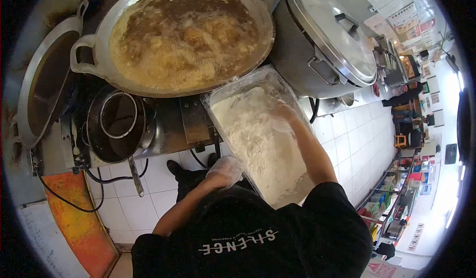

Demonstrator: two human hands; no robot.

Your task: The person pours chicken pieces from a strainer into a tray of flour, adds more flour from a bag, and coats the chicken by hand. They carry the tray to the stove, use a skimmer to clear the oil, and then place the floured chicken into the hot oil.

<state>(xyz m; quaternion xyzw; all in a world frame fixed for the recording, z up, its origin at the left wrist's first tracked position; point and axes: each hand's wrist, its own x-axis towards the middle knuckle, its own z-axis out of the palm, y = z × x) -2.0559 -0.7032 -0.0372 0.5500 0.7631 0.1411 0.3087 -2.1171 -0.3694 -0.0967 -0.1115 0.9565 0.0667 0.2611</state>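
Observation:
A metal tray (237, 165) lined with clear plastic holds a heap of white flour (255, 141). My right hand (281, 115), in a clear plastic glove dusted with flour, reaches into the far right part of the tray. Its fingers are blurred against the flour, and I cannot tell what is in them. Also gloved, my left hand (225, 171) is closed at the tray's left rim, fingers right at the edge.
Beyond the tray, a wide wok (101, 62) holds bubbling oil with frying pieces. A lidded pot (302, 55) stands right of it. To the left are a strainer (119, 114) over a dark pan (94, 144) and another wok (25, 84). Cables hang below the counter.

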